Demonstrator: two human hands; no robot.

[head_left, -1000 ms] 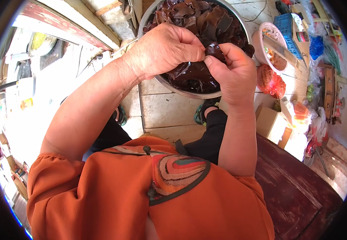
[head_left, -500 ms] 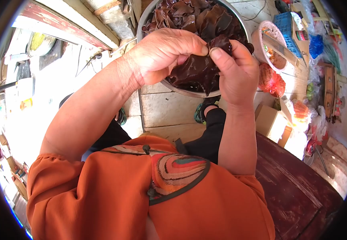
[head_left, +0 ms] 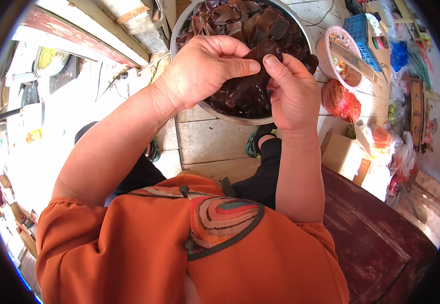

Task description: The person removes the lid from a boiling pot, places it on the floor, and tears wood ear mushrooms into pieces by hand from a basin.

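Note:
Both hands pinch a dark brown, shiny piece of wood ear mushroom [head_left: 262,52] above a large metal basin [head_left: 215,114]. My left hand [head_left: 205,71] is closed, its thumb pressed on the left part of the piece. Its edge on the other side is pinched by my right hand [head_left: 293,86], thumb up and fingers curled behind. More wood ear mushrooms [head_left: 235,20] are heaped in the far part of the basin. Nearer to me the basin holds a dark, wet-looking mass, partly hidden by my hands.
Right of the basin stand a pink bucket [head_left: 330,53] with scraps and a board across it, a blue crate [head_left: 360,40] and a red mesh bag [head_left: 340,100]. A cardboard box [head_left: 342,152] sits near a dark red wooden surface [head_left: 372,228]. My feet are on the tiled floor [head_left: 210,139].
The larger hanging flap of mushroom no longer shows below my fingers. My left thumb has straightened across the piece, and my right hand has shifted slightly left and down.

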